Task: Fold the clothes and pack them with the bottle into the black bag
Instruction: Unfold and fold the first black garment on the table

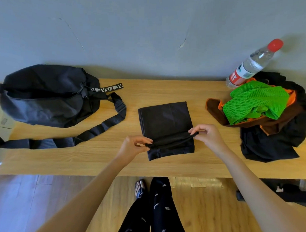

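Note:
A black garment point(164, 120) lies partly folded in the middle of the wooden table point(63, 159). My left hand point(132, 147) pinches the left end of its raised near fold, and my right hand point(206, 134) pinches the right end. The black bag point(44, 100) sits at the table's far left with its top open and its long strap point(100, 128) trailing toward the middle. A clear water bottle point(251, 65) with a red cap stands at the far right against the wall. Beside it lies a heap of clothes point(263, 115): green mesh on top, with orange, brown and black pieces under it.
A grey wall rises right behind the table. My legs and one sandalled foot point(141, 187) stand on the wooden floor below the table's near edge. A dark object point(290, 192) lies on the floor under the table's right end.

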